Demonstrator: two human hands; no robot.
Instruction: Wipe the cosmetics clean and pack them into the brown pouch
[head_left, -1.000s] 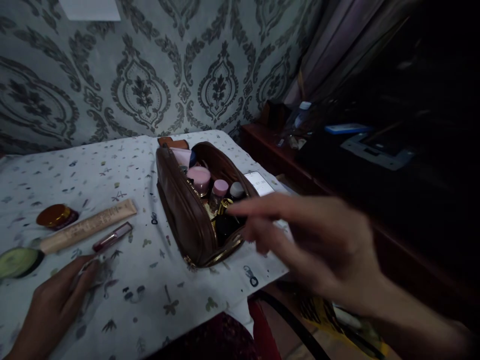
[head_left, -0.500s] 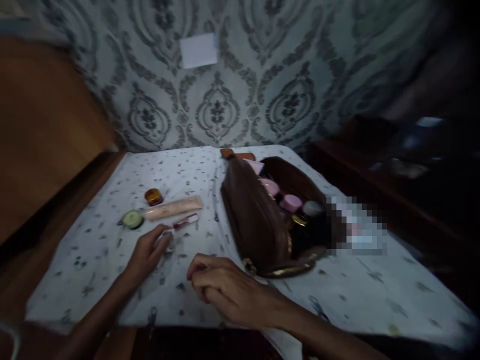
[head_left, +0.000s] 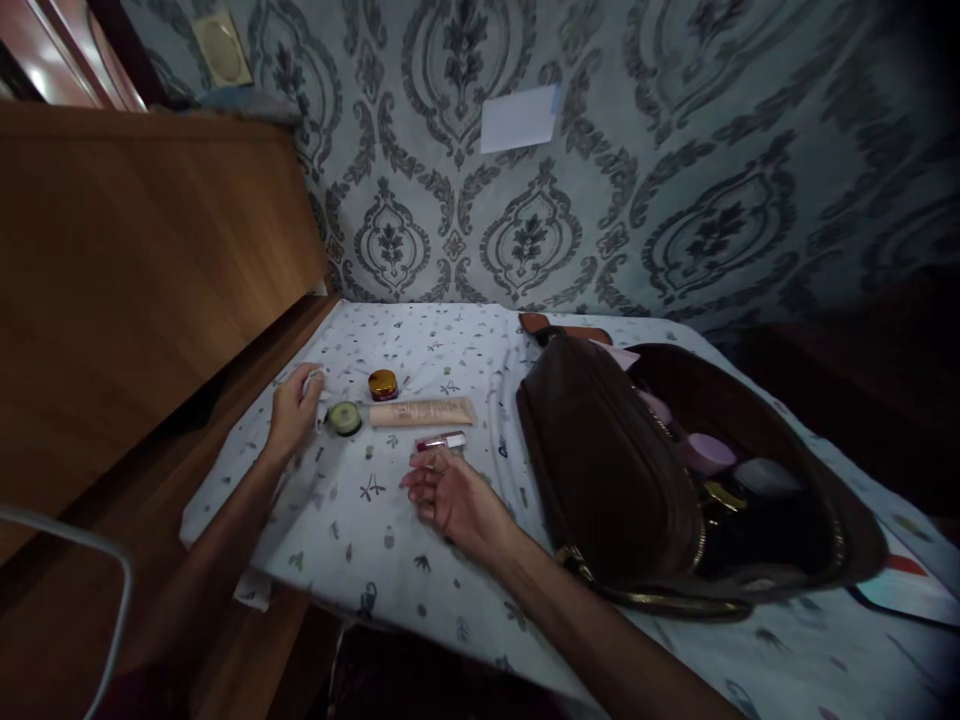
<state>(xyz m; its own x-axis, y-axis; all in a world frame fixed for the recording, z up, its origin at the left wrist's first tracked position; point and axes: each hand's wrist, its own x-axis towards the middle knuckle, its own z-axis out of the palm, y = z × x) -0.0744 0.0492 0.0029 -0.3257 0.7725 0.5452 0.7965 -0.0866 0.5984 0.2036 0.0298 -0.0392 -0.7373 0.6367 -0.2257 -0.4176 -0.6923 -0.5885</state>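
Red tube (head_left: 441, 441) (slim) near right hand (head_left: 456, 498)

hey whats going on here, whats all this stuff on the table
A person's left hand is beside a green-topped container, with something pale at its fingertips, too unclear to name. The right hand is loosely open, nearest a small red-and-clear tube. A gold-lidded jar and beige tube lie nearby; an open brown bag holds more items.
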